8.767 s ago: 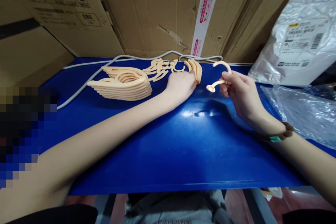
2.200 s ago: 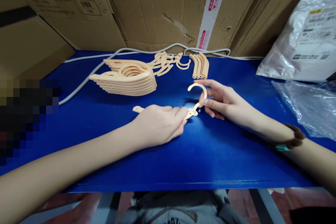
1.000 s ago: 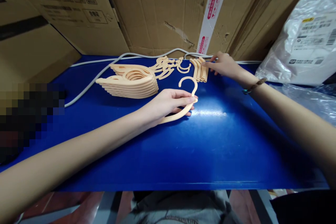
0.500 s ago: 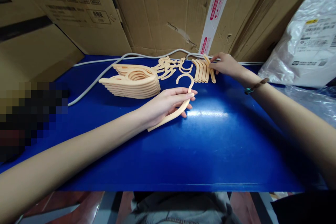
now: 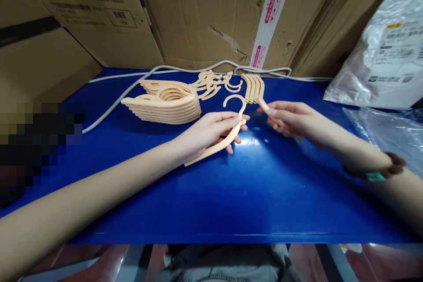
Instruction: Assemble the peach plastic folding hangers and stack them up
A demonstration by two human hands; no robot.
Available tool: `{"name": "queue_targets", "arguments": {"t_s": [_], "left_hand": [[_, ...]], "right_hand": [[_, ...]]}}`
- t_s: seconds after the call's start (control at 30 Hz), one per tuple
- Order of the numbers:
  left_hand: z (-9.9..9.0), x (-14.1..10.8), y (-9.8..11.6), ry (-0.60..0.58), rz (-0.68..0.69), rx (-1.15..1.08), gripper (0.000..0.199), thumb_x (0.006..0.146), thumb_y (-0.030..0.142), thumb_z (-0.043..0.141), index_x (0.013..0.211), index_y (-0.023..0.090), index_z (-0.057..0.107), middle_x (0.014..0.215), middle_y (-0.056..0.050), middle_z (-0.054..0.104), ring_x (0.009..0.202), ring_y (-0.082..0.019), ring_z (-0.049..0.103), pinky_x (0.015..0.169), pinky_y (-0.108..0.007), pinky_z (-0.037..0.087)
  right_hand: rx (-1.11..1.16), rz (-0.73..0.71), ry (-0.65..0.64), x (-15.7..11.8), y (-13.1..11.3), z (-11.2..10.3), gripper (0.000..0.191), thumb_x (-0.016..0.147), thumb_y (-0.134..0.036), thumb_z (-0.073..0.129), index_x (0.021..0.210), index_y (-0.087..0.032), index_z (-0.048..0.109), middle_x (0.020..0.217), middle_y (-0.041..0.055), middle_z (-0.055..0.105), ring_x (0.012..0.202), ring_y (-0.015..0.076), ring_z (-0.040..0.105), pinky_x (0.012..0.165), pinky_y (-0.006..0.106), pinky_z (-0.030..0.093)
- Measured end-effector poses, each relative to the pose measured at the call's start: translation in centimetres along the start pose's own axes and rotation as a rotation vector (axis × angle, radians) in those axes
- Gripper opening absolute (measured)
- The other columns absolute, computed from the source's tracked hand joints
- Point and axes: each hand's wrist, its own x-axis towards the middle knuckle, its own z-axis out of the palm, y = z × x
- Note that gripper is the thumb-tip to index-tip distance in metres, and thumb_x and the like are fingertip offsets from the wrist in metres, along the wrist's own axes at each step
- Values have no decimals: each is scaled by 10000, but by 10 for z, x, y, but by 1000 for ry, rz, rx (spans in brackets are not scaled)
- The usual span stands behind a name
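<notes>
My left hand (image 5: 213, 134) is closed on a cream curved arm piece (image 5: 223, 143) with a hook (image 5: 238, 99) standing up from its upper end. In my right hand (image 5: 289, 116) is another cream arm piece (image 5: 263, 105), its tip pointing up and left toward the hook; the two pieces are apart. Behind my hands, several curved arm pieces (image 5: 253, 88) lie side by side, with loose hooks (image 5: 209, 83) to their left. A stack of cream hanger parts (image 5: 168, 108) rests left of the hooks.
A blue table (image 5: 211, 202) bears everything. A white cable (image 5: 114, 112) runs along its back and left. Cardboard boxes (image 5: 205, 17) stand behind. At the right are a plastic-wrapped package (image 5: 373, 61) and clear plastic film (image 5: 390, 136). A pixelated area covers the left edge.
My right hand has moved from the row of arm pieces toward me, bringing one piece with it. My left hand stays nearly still with its piece and hook.
</notes>
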Motion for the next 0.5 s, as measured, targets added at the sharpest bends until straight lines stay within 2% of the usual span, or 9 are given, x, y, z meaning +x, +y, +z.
{"name": "queue_targets", "arguments": {"t_s": [0.03, 0.17, 0.3, 0.4, 0.5], "left_hand": [[0, 0, 0, -2, 2, 1, 260, 952, 227, 547, 1177, 150, 651, 1043, -81, 646, 684, -96, 620, 477, -174, 527], [0, 0, -1, -7, 19, -2, 244, 955, 214, 544, 1162, 144, 652, 1075, -88, 650, 659, -86, 615, 472, -171, 536], [1, 0, -1, 5, 20, 9, 223, 954, 200, 535, 1130, 133, 656, 1102, -100, 655, 650, -86, 620, 467, -171, 540], [1, 0, -2, 13, 38, 14, 221, 957, 222, 538, 1117, 140, 666, 1076, -92, 663, 621, -80, 619, 455, -166, 531], [0, 0, -4, 37, 34, 28, 246, 965, 265, 541, 1147, 161, 671, 895, -50, 669, 561, -76, 597, 451, -166, 524]], "right_hand": [[-71, -59, -29, -6, 1, 4, 217, 904, -412, 592, 916, -196, 607, 713, -1, 540, 538, 104, 414, 455, 253, 282], [-287, -266, -51, -20, 4, 14, 236, 936, -386, 551, 1065, -204, 629, 820, 20, 605, 715, 156, 524, 601, 269, 393], [-399, -305, -71, -21, 11, 16, 289, 928, -348, 552, 1181, -217, 603, 862, 23, 650, 744, 184, 574, 638, 291, 440], [-417, -325, -44, -21, 16, 18, 312, 909, -352, 580, 1197, -235, 615, 887, 26, 676, 759, 196, 600, 635, 292, 461], [-443, -334, -23, -21, 19, 20, 302, 908, -399, 593, 1157, -236, 642, 831, 18, 675, 732, 191, 601, 616, 281, 460]]}}
